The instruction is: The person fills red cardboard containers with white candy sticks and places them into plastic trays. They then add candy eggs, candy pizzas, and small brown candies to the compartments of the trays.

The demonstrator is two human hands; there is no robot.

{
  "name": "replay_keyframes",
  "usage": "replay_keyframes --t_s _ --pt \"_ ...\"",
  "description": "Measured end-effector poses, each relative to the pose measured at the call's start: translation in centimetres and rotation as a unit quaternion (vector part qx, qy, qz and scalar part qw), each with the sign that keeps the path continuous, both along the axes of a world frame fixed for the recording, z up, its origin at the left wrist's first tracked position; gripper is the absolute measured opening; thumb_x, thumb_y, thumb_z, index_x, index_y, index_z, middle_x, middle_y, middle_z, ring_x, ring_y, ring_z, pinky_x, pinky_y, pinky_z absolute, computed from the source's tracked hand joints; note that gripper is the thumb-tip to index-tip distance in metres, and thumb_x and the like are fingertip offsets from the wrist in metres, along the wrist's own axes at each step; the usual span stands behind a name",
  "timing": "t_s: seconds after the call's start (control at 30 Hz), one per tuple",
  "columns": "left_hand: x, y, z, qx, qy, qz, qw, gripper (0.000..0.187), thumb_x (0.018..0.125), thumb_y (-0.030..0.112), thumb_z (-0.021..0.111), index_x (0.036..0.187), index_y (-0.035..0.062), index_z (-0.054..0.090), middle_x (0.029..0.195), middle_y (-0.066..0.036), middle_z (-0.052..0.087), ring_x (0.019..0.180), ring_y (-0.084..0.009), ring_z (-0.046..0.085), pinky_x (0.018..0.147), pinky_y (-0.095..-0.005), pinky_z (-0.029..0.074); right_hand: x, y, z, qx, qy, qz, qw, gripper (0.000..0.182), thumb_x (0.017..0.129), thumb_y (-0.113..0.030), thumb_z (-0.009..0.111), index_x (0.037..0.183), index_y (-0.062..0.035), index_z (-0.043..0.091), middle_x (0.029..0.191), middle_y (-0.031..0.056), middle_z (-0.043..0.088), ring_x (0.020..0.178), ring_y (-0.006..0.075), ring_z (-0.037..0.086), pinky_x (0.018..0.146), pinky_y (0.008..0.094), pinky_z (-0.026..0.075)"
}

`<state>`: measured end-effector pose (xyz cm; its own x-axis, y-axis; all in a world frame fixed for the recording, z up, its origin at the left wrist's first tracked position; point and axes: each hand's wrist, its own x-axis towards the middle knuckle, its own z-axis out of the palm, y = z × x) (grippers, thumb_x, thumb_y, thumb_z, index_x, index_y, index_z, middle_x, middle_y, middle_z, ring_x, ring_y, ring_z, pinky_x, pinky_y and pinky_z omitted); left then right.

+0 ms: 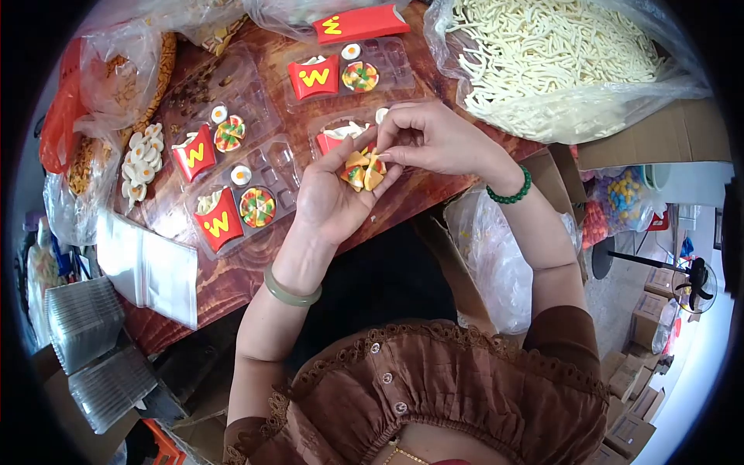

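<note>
My left hand (333, 194) is palm up, its fingers cupped around several toy pizza slices (361, 172). Over that palm, my right hand (426, 139) pinches at one of the slices with thumb and fingertips. Just behind both hands lies a clear plastic tray with a red fries box (332, 142), partly covered by my fingers. Another tray (403, 66) farther back has a red fries box (315, 77), a toy fried egg (351, 51) and a round toy pizza (360, 77). Two more filled trays (288, 167) are on the left.
A large plastic bag of pale toy fries (554, 54) occupies the back right. Toy fried eggs (142, 163) are heaped at the left, near clear bags (159, 263). Stacked clear trays (85, 322) stand left of the table edge. A flattened red fries box (362, 24) lies at the back.
</note>
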<state>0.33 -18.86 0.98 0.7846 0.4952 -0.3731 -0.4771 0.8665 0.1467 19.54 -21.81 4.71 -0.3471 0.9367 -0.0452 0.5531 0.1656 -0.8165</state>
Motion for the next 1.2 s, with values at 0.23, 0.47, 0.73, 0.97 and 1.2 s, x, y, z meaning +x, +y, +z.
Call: replay_keyframes --t_s 0.23,0.47,0.73,0.97,1.2 --pt "-0.8 -1.9 -1.1 -0.011 0.009 -0.037 0.999 0.036 0.099 0.020 0.036 0.123 -0.0038 0.044 0.118 -0.016 0.053 0.105 -0.0275 0.057 0.092 -0.0401 0.050 -0.6 -1.9 -1.2 -0.007 0.035 -0.013 0.999 0.010 0.082 -0.008 0.065 0.089 -0.0012 0.062 0.084 -0.0002 0.061 0.073 0.0057 0.055 0.061 0.0198 0.043" --pt "-1.1 -2.4 -0.8 0.002 0.032 -0.060 0.998 0.034 0.098 0.018 0.038 0.121 -0.0046 0.047 0.119 -0.017 0.055 0.108 -0.0316 0.057 0.090 -0.0352 0.051 -0.3 -3.1 -1.6 -0.002 0.078 -0.114 0.990 0.007 0.079 -0.001 0.065 0.082 -0.0015 0.060 0.079 -0.0026 0.060 0.065 0.0014 0.050 0.055 0.0173 0.040" --pt "-0.8 -2.9 -2.7 -0.006 0.066 -0.043 0.997 0.032 0.095 0.018 0.047 0.121 -0.0016 0.049 0.116 -0.016 0.058 0.108 -0.0306 0.058 0.087 -0.0324 0.052 -0.4 -3.1 -4.4 0.107 0.098 -0.143 0.979 0.008 0.077 0.001 0.065 0.081 -0.0023 0.059 0.081 -0.0002 0.062 0.067 0.0042 0.054 0.057 0.0201 0.043" --pt "-0.7 -3.3 -2.5 -0.013 0.081 -0.038 0.996 0.032 0.095 0.019 0.049 0.121 0.0005 0.050 0.113 -0.014 0.059 0.105 -0.0292 0.059 0.086 -0.0316 0.052 0.2 -2.9 -4.1 0.266 -0.009 -0.072 0.961 0.011 0.075 0.002 0.063 0.083 -0.0020 0.058 0.081 0.0058 0.060 0.073 0.0182 0.060 0.061 0.0286 0.048" --pt "-0.8 -3.8 -2.8 -0.007 0.091 -0.017 0.996 0.033 0.096 0.019 0.048 0.123 0.0002 0.047 0.115 -0.014 0.057 0.108 -0.0300 0.057 0.087 -0.0316 0.051 0.6 -2.5 -6.1 0.248 -0.121 -0.093 0.957 0.014 0.078 0.000 0.061 0.092 -0.0020 0.057 0.081 0.0086 0.057 0.068 0.0209 0.059 0.059 0.0314 0.047"
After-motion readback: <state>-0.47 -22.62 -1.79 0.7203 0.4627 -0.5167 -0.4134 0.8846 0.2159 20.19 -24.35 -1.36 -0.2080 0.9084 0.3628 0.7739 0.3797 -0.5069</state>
